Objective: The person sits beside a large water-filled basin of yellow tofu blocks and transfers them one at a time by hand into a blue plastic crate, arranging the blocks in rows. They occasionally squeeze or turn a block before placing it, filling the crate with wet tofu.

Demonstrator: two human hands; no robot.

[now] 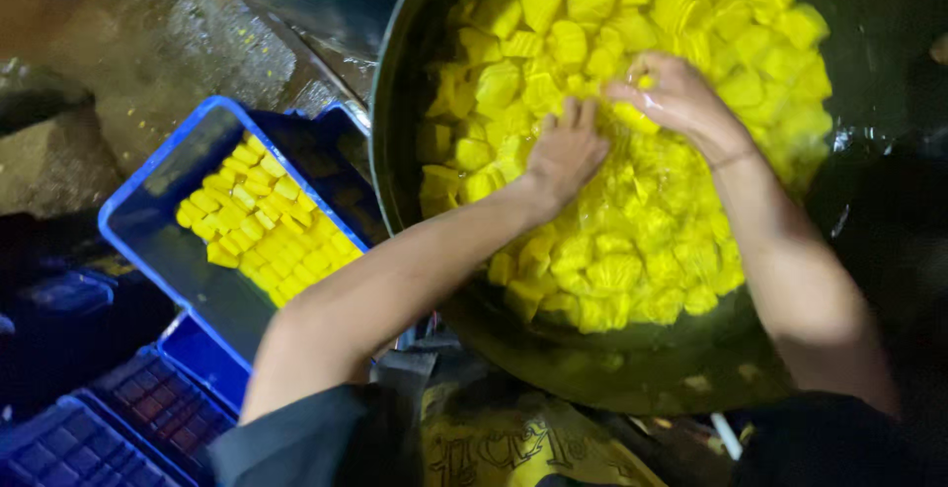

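Lower left: stacked blue crates (109,428), empty. Left-centre: blue crate (148,201) tilted, yellow cubes (262,225) packed in rows inside. Centre-right: big dark basin (395,131), wet yellow blocks (632,250) heaped in it. My left hand (565,151) flat on heap, fingers spread, gripping nothing. My right hand (671,97) just beside it, fingers curled loosely over block. Risk as I judge it: wet blocks slippery, could crumble under squeeze or slide off.
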